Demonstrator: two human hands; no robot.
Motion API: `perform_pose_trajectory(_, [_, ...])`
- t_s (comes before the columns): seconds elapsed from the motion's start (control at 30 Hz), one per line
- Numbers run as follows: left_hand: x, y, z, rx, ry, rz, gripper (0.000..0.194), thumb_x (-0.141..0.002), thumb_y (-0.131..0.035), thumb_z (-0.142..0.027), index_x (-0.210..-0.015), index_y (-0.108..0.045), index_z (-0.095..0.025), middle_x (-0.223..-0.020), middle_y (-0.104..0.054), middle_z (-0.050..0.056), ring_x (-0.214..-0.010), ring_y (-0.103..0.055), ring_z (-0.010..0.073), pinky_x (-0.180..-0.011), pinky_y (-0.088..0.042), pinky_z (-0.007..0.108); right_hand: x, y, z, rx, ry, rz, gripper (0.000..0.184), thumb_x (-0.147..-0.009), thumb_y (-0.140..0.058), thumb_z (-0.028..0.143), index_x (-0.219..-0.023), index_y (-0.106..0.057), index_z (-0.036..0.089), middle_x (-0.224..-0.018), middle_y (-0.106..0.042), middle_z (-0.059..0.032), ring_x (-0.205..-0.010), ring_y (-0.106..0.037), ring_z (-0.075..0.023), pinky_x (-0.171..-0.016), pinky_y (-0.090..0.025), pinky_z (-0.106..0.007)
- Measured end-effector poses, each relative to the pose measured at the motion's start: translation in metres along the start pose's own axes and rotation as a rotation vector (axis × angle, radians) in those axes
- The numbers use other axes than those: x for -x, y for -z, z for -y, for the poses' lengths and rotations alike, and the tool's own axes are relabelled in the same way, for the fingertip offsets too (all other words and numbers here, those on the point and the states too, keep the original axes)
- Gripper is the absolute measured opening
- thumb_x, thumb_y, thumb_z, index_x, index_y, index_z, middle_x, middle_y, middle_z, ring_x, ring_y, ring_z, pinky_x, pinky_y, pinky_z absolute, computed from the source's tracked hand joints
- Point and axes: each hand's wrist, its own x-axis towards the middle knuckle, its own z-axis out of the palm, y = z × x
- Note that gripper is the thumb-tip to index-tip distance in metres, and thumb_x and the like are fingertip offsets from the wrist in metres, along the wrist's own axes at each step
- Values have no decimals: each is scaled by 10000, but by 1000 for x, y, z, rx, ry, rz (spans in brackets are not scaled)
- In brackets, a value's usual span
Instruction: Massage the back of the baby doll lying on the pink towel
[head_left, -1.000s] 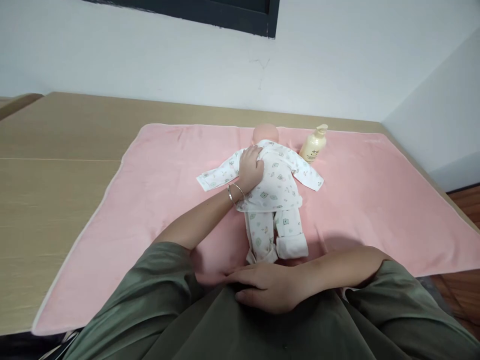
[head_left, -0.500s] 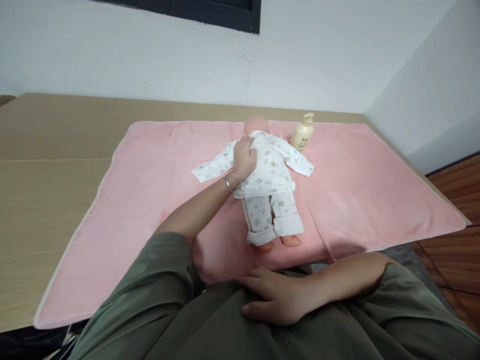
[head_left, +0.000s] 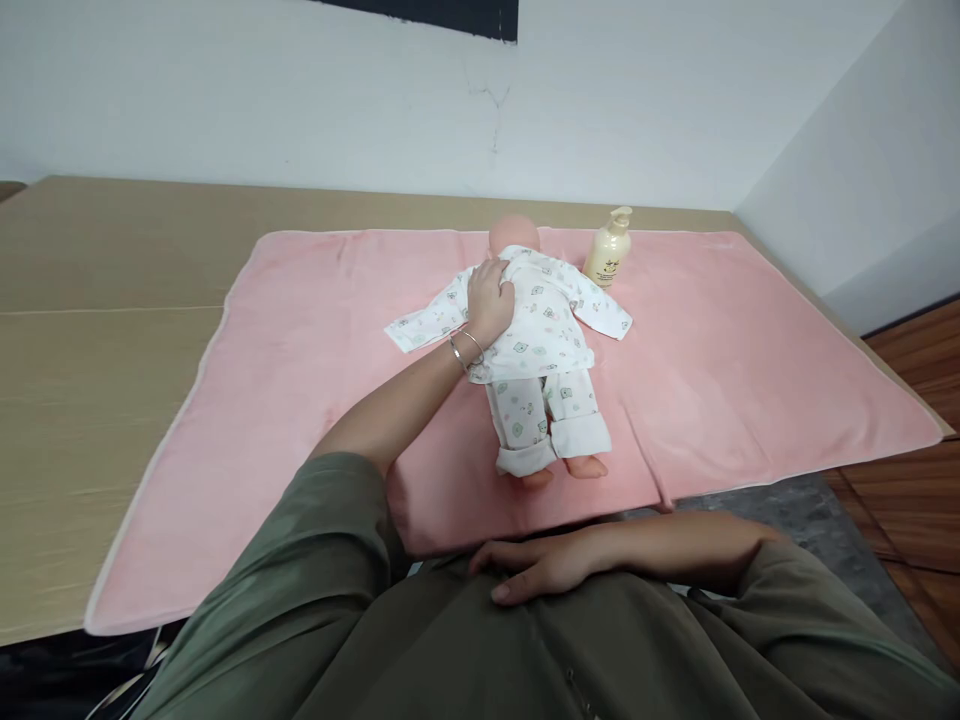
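A baby doll (head_left: 540, 310) in a white printed top and rolled-cuff trousers lies stretched out, its bald head (head_left: 514, 235) toward the wall and its bare feet toward me. No face shows on the head. Flat on the left side of the doll's upper body rests my left hand (head_left: 490, 300), fingers together and extended, a bracelet on the wrist. My right hand (head_left: 541, 568) lies against the front of my green shirt, thumb apart from the fingers, holding nothing. Beneath the doll is a pink blanket (head_left: 300, 340).
A cream pump bottle (head_left: 608, 248) stands on the blanket, just beyond the doll's right-hand sleeve. The blanket covers part of a wooden table (head_left: 105, 400) and hangs over its near edge. A white wall (head_left: 360, 110) rises behind, and wood panelling (head_left: 907, 500) is at the right.
The view has shifted slightly, so the doll and bottle sit higher in the picture. My left hand stays on the doll; my right hand has turned a little against my shirt.
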Motion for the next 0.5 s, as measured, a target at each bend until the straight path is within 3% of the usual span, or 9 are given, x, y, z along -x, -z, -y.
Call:
perform_pose_trajectory(0.1, [1,1,-1,-9,-1,25,418,-796,-423,-156,-1162,-622,-183,-1246,-643,101,-1229,-550,274,-1141,-389,486,2,-1,-7,-67,67,26,782,-979,-546,628,-1570,-245,215,-1568,-291,-92,-1443,-276,-238,-1182,-241,-314])
perform_pose_trajectory(0.23, [1,2,-3,-28,10,33,422,-804,-412,-153,-1173,-616,-159,-1256,-634,120,-1241,-544,274,-1152,-374,477,6,-3,-7,-82,21,92,800,-951,-501,716,-1548,-325,214,-1500,-410,-90,-1397,-371,-245,-1163,-286,-304])
perform_pose_trajectory(0.33, [2,3,-4,-21,7,33,425,-799,-419,-154,-1176,-616,-169,-1256,-635,114,-1243,-542,275,-1155,-371,486,6,-1,-7,-78,28,148,823,-948,-461,742,-1554,-307,207,-1520,-376,-86,-1422,-330,-238,-1175,-261,-288])
perform_pose_trajectory(0.43, [2,3,-3,-10,3,26,417,-798,-433,-155,-1171,-618,-184,-1248,-640,99,-1248,-541,270,-1158,-370,488,5,2,-5,-40,21,186,762,-993,-419,695,-1563,-274,210,-1538,-347,-86,-1431,-314,-209,-1176,-257,-269])
perform_pose_trajectory(0.5, [2,4,-3,-5,6,37,414,-804,-431,-153,-1174,-614,-182,-1248,-637,102,-1256,-538,272,-1156,-372,490,5,3,-6,60,-17,126,668,-1026,-428,629,-1544,-324,220,-1509,-398,-86,-1393,-383,-204,-1156,-305,-281])
